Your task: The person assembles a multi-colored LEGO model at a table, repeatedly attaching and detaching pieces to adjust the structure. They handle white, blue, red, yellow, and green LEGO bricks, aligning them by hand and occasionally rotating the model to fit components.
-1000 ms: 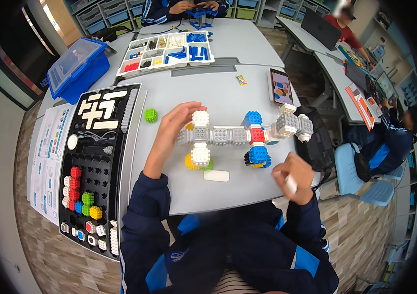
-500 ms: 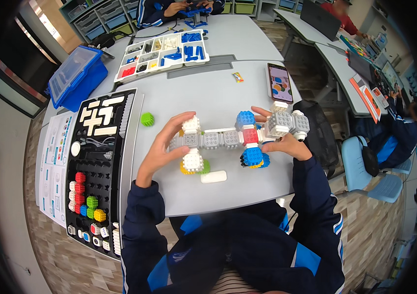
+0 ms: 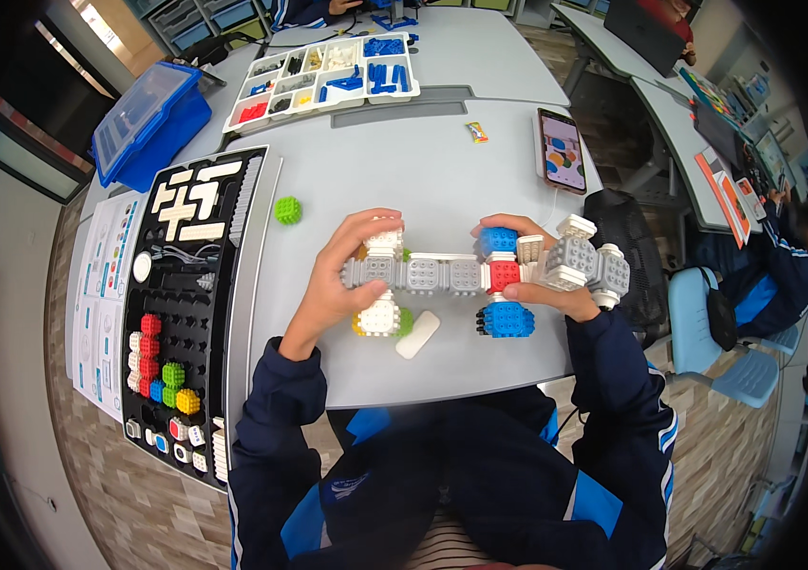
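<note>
Between my two hands is a long model of studded building blocks, with a row of grey blocks along its middle. My left hand is wrapped round the left end, fingers behind and thumb in front, by a white block. My right hand grips around the red block, its thumb against it. Blue blocks stick out on both sides of the red one. Beyond the right hand, larger grey blocks form the right end. A loose white rounded bar lies just below the model on the table.
A green block lies left of my hands. Black parts tray and printed sheets are at the left, a blue bin beyond. At the back is a white sorting tray; a phone and black bag are at right.
The model has shifted slightly right in both hands. The loose white bar has turned from nearly level to slanted. The whole view has tilted a little.
</note>
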`<action>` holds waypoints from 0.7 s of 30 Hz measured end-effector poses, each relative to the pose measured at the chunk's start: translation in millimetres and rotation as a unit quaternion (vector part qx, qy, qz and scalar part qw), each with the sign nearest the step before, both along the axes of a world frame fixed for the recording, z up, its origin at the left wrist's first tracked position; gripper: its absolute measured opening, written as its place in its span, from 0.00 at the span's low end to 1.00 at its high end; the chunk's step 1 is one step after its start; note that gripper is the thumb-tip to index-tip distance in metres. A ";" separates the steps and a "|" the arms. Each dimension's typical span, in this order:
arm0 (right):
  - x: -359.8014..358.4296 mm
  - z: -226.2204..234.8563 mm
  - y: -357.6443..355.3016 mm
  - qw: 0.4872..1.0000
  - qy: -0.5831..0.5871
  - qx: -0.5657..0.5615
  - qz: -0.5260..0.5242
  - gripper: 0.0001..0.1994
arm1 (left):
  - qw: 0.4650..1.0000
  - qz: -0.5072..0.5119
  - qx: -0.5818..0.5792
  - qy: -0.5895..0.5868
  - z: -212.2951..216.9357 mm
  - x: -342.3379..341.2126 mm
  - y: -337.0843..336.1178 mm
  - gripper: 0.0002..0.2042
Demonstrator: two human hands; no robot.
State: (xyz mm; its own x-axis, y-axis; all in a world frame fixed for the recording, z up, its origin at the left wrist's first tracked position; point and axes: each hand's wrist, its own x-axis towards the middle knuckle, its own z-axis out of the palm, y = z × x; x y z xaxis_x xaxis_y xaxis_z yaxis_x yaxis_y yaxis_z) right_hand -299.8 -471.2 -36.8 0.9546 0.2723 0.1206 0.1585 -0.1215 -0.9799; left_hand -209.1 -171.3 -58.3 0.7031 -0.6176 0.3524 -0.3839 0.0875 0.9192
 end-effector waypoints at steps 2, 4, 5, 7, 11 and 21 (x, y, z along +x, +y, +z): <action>-1.3 -3.6 2.0 0.998 0.032 0.053 -0.016 0.39 | 1.000 0.006 0.017 -0.009 -0.1 -1.7 -0.2 0.28; 0.4 -5.3 1.6 0.998 0.023 0.057 -0.011 0.37 | 1.000 0.011 0.006 0.003 -0.3 -3.6 -1.2 0.27; 1.6 -5.9 1.3 0.998 0.019 0.062 -0.002 0.36 | 1.000 0.012 0.003 0.010 -0.5 -4.3 -1.7 0.26; 3.3 -6.9 0.3 0.998 0.014 0.066 0.007 0.35 | 1.000 0.017 0.003 0.010 -0.3 -4.9 -2.5 0.26; 6.7 -10.4 -2.2 0.999 0.001 0.052 0.010 0.34 | 1.000 0.022 0.012 0.005 0.3 -6.7 -3.8 0.26; 13.0 -12.8 1.5 0.998 -0.009 0.069 0.013 0.35 | 0.998 0.034 0.034 -0.046 2.6 -4.2 -4.0 0.31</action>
